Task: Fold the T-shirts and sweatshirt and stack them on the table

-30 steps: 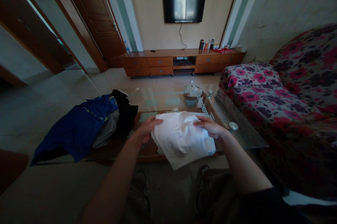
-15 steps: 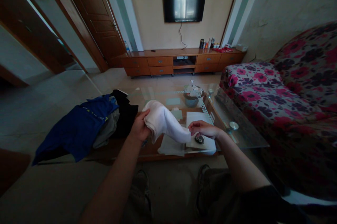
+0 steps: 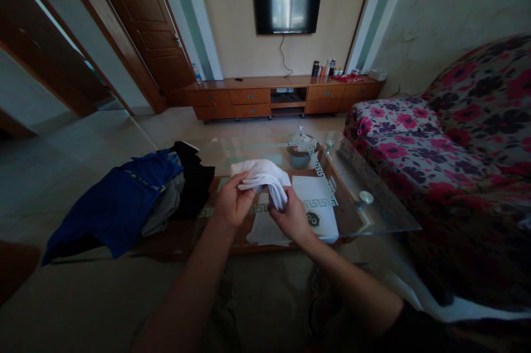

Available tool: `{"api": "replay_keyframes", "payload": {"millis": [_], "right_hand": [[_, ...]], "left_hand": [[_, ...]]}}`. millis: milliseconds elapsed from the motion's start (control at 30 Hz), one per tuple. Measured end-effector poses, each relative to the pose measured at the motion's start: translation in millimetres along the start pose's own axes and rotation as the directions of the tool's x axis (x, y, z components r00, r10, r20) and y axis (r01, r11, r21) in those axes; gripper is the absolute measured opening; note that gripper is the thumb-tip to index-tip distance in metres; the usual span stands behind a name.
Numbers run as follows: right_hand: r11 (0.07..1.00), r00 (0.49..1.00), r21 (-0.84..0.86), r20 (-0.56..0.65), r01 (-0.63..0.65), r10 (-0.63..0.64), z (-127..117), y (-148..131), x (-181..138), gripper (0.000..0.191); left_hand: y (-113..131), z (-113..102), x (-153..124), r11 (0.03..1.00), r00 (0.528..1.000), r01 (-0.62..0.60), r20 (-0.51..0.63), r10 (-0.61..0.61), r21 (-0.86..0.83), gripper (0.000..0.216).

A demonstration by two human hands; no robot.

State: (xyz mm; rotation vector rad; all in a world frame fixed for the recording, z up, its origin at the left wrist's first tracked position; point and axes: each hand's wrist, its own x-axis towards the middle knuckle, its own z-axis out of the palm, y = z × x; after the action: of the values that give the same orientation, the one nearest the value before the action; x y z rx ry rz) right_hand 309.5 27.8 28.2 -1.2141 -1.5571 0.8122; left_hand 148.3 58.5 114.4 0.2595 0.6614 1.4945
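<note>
A white cloth [image 3: 263, 170], folded in layers and bent over in an arch, is held up above the glass coffee table [image 3: 384, 214]. Its exact kind does not show. My left hand [image 3: 236, 201] grips its left end, thumb on top. On the right, my right hand [image 3: 292, 214] is closed round the lower end, where the layers bunch together. Left of my hands lies a pile of clothes on the table, with a blue garment [image 3: 112, 192] on top, a grey one [image 3: 166, 203] below it and a black one [image 3: 194, 181] beside it.
Under the glass are white papers [image 3: 265, 226] and a small dark object with two rings [image 3: 312, 218]. A basket [image 3: 299, 159] stands farther back. The flowered sofa [image 3: 440, 148] is at the right, the TV cabinet [image 3: 249, 97] along the far wall.
My right hand has moved left and closed round the cloth's end, bringing it nearer my left hand. The cloth, stretched out sideways before, is now bent over between both hands.
</note>
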Motion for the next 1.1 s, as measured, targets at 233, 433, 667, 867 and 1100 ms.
{"api": "replay_keyframes", "payload": {"millis": [233,433,667,867,1100], "right_hand": [[0.989,0.977,-0.054,0.173,0.138,-0.127,-112.1,-29.2,50.5,0.025],[0.974,0.962,-0.104,0.207,0.202,-0.177,-153.5,-48.2,58.3,0.024],[0.961,0.967,-0.164,-0.09,0.223,-0.24,-121.1,-19.9,81.1,0.024],[0.95,0.95,-0.079,-0.054,0.302,-0.307,-126.6,-4.2,82.7,0.024],[0.87,0.811,-0.483,0.545,0.097,0.213,-118.5,72.9,56.7,0.022]], "left_hand": [[36.4,-16.8,-4.0,0.942,0.969,-0.089,-0.191,0.158,0.325,0.044],[50.9,-20.6,-10.9,0.845,1.0,-0.023,0.016,0.017,0.535,0.032],[22.9,-21.8,26.9,0.925,0.994,-0.073,-0.054,0.1,0.374,0.016],[27.9,-36.2,31.6,0.857,0.977,-0.208,0.138,0.161,0.472,0.055],[-4.8,-104.2,43.4,0.224,0.94,0.281,-0.22,-0.261,0.933,0.071]]}}
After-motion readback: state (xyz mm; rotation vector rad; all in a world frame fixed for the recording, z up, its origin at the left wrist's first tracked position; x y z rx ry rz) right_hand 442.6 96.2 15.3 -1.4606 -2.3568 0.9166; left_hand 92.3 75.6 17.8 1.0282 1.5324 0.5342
